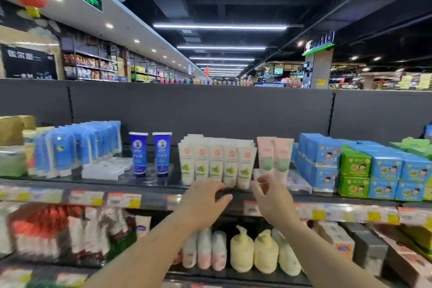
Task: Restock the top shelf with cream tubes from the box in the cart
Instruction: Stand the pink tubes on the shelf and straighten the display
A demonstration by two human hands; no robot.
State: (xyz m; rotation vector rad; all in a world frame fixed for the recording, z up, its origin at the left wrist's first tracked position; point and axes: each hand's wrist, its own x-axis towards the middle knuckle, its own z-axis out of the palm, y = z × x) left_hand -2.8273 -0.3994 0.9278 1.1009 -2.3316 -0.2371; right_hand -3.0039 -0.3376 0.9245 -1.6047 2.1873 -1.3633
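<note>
A row of white cream tubes (216, 163) with green and red print stands upright on the top shelf (154, 181), several deep. Two pink-and-green tubes (275, 158) stand just right of them. My left hand (205, 201) hovers in front of the white tubes' caps, fingers loosely curled, holding nothing. My right hand (268, 194) is raised below the pink tubes with fingers spread; its fingertips are near their caps and hold nothing. The cart and its box are out of view.
Two dark blue tubes (150, 153) and blue sachets (77, 147) stand to the left. Blue and green boxes (364, 168) are stacked to the right. Pump bottles (254, 250) fill the shelf below. A dark back panel rises behind the top shelf.
</note>
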